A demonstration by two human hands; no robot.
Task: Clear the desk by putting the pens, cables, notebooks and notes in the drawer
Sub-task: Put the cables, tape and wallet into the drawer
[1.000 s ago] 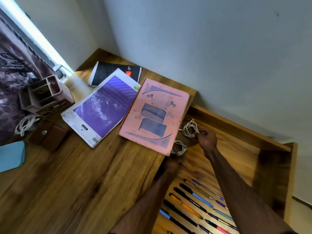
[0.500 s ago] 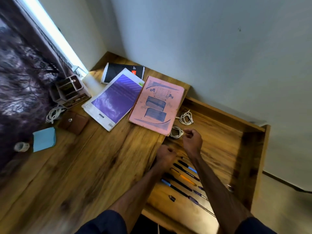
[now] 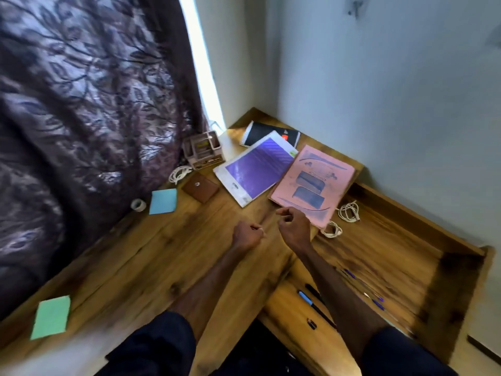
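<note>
The open wooden drawer (image 3: 458,270) at right holds several pens (image 3: 314,302) and two white coiled cables (image 3: 349,211), (image 3: 331,230). On the desk (image 3: 151,256) lie a pink notebook (image 3: 314,183), a purple notebook (image 3: 254,169), a black spiral notebook (image 3: 267,132), a blue note pad (image 3: 163,201), a green note pad (image 3: 51,316) and another white cable (image 3: 179,173). My left hand (image 3: 247,235) is a closed fist over the desk, holding nothing that I can see. My right hand (image 3: 294,226) hovers beside the pink notebook's near corner, fingers curled, empty.
A pink desk organiser (image 3: 204,150) stands by the window. A brown wallet (image 3: 200,187) and a small tape roll (image 3: 138,204) lie near the patterned curtain (image 3: 81,118). The wall (image 3: 393,90) closes the far side.
Both hands have come out of the drawer and now hover over the desk near the pink notebook. The view has swung left, showing the green note pad.
</note>
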